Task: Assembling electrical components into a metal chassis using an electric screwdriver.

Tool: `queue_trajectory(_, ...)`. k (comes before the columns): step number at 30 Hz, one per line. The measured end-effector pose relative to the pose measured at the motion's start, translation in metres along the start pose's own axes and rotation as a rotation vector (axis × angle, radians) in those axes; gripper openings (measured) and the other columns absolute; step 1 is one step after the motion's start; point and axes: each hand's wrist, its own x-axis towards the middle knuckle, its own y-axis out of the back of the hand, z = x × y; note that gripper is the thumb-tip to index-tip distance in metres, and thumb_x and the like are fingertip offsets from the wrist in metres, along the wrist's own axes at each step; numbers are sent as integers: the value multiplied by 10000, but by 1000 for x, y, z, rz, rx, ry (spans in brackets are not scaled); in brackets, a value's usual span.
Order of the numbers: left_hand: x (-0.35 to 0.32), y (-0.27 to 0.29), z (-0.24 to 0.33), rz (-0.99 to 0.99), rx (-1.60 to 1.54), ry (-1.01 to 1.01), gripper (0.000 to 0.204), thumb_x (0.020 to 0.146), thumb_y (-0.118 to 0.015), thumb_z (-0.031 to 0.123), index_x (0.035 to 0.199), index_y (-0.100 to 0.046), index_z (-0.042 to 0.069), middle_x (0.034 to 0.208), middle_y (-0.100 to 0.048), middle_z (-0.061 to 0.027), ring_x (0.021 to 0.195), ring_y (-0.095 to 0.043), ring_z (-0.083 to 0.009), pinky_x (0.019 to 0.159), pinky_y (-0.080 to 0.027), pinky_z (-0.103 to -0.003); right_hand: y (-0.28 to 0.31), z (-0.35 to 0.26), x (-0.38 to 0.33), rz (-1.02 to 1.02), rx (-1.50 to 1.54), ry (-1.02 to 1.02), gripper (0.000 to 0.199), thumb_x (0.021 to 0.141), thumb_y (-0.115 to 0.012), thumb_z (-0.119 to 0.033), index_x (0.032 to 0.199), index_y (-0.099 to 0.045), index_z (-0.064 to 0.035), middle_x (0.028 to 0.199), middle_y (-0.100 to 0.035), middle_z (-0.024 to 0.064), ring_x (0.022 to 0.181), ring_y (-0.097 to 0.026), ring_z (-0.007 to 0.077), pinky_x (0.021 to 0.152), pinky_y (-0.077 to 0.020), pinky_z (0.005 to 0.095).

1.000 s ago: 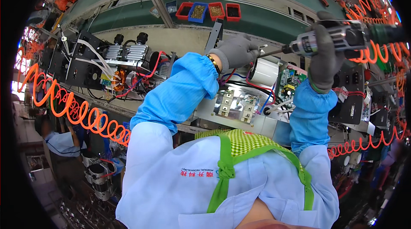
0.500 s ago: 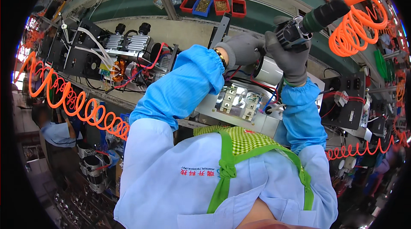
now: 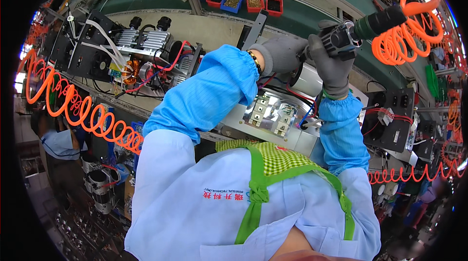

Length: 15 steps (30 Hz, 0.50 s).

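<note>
My right hand [image 3: 333, 61], in a grey glove, grips a black pneumatic screwdriver [image 3: 358, 32] whose orange coiled hose [image 3: 409, 27] loops up to the right. My left hand [image 3: 280, 54], also gloved, touches the tool's front end just left of the right hand. Both hands hover above a silver metal chassis [image 3: 273, 115] with terminal blocks, red and black wires and a white cylindrical capacitor [image 3: 308, 79]. My blue sleeves hide part of the chassis.
A second electronic assembly [image 3: 141, 51] with heat sinks, fans and a copper coil lies on the bench to the left. Red and blue parts bins [image 3: 246, 0] sit at the back. Orange coiled hoses [image 3: 73, 110] hang at left. A black unit [image 3: 390, 119] stands at right.
The screwdriver came in from the far right toward the chassis and tilted upward. My right hand drew close to my left hand, which now meets the tool's front.
</note>
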Motion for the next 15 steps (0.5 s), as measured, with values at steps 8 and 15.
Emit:
queue_trajectory(8, -7, 8, 7, -43, -23, 76, 364, 753, -606, 85, 1114, -558, 64, 1053, -638, -206, 1023, -597, -391, 872, -485, -445, -7, 3, 3, -40, -40, -122, 259, 768, -715, -17, 985, -575, -14, 797, -607, 22, 675, -582, 81, 602, -486, 242)
queue_trajectory(15, 7, 0, -6, 44, 13, 26, 268, 808, -595, 154, 1055, -562, 59, 1031, -630, -216, 980, -599, -407, 830, -480, -465, 1, -2, 7, -45, 20, -133, 289, 737, -766, -106, 956, -605, -7, 808, -630, 25, 700, -595, 89, 639, -508, 245)
